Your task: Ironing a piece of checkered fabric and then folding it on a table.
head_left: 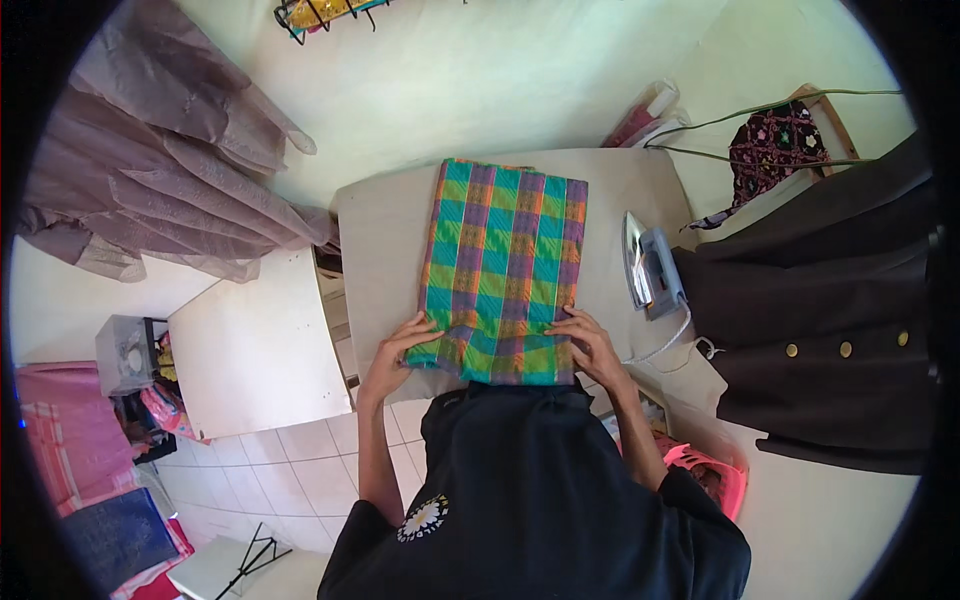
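Observation:
A folded checked cloth [504,247] in green, teal, purple and orange lies on a table with a beige cover [382,247]. Its far part is flat, while the near end is rumpled and hangs towards my body. My left hand [397,351] grips the near left edge, fingers on top. At the near right edge my right hand [592,343] holds the cloth the same way; both thumbs are mostly hidden. To the right of the cloth, a clothes iron [656,266] rests on the cover with its soleplate facing the cloth.
The iron's pale cord [664,346] runs near my right forearm. A dark garment with gold buttons [817,315] hangs at the right, above a pink basket [712,472]. Left stand a white board-like surface [255,345] and a mauve curtain [172,150]. A wall [465,90] rises behind.

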`<control>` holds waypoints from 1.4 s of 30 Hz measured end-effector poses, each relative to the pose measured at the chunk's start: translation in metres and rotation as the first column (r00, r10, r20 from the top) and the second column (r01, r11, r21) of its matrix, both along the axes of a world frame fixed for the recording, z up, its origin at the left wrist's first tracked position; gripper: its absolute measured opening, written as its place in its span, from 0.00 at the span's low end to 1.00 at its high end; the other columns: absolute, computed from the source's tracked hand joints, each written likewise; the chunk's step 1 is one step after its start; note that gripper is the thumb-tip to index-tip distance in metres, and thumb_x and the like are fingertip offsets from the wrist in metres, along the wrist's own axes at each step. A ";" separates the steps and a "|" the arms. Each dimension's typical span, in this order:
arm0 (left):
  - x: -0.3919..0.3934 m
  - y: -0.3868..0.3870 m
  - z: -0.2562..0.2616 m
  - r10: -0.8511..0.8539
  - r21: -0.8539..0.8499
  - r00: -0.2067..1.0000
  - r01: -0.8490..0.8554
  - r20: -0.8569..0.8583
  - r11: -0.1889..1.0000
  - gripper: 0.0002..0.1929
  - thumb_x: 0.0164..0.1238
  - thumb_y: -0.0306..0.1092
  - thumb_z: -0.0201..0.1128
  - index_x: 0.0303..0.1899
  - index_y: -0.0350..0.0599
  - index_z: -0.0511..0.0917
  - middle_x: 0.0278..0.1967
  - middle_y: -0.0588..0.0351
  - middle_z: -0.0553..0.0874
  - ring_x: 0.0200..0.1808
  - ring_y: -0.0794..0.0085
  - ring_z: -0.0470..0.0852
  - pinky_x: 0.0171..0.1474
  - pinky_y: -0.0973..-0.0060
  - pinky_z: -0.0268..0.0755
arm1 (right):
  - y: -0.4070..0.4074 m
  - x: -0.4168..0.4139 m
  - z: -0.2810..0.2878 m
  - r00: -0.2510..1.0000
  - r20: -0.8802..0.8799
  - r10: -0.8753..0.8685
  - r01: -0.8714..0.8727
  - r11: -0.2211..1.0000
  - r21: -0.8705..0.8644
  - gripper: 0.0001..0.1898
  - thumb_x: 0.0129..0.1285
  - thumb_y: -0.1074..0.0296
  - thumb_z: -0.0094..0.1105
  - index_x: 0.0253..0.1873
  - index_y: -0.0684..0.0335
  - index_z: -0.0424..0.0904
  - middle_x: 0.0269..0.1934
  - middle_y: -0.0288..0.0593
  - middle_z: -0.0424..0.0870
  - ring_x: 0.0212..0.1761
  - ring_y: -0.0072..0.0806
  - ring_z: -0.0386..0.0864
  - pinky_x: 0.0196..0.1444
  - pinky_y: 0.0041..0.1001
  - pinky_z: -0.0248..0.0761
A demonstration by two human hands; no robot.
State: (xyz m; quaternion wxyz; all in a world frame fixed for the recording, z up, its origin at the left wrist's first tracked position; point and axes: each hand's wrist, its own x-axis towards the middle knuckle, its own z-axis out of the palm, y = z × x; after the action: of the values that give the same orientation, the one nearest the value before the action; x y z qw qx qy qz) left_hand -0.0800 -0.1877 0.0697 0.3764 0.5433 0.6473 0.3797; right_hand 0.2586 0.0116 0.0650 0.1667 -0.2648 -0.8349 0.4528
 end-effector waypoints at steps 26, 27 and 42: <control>-0.003 0.146 -0.053 0.547 0.010 0.825 -0.551 -0.142 0.834 0.14 0.74 0.40 0.64 0.39 0.34 0.78 0.27 0.43 0.81 0.27 0.57 0.79 0.34 0.63 0.70 | 0.124 -0.098 -0.016 0.710 -0.187 -0.679 0.690 0.724 -0.013 0.20 0.77 0.53 0.52 0.44 0.69 0.74 0.28 0.47 0.75 0.31 0.25 0.71 0.36 0.33 0.67; -0.001 0.150 -0.055 0.543 0.013 0.828 -0.546 -0.139 0.837 0.14 0.74 0.40 0.64 0.39 0.34 0.78 0.27 0.43 0.81 0.27 0.57 0.79 0.34 0.63 0.70 | 0.129 -0.094 -0.036 0.706 -0.189 -0.683 0.694 0.720 -0.010 0.20 0.77 0.53 0.52 0.44 0.69 0.74 0.28 0.47 0.75 0.31 0.25 0.71 0.36 0.33 0.67; 0.018 0.112 -0.054 0.487 0.057 0.835 -0.516 0.257 0.855 0.16 0.72 0.32 0.66 0.55 0.34 0.78 0.40 0.56 0.87 0.43 0.79 0.82 0.48 0.79 0.74 | 0.077 -0.033 -0.031 0.842 -0.168 -0.513 0.465 0.846 -0.260 0.26 0.68 0.71 0.64 0.69 0.59 0.68 0.36 0.39 0.84 0.38 0.21 0.80 0.42 0.26 0.74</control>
State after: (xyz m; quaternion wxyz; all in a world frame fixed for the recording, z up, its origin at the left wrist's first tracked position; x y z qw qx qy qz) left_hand -0.0624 -0.0759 0.0156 0.3023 0.3284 0.6933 0.5657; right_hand 0.2261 0.0884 0.0339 0.3442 -0.4315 -0.6614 0.5077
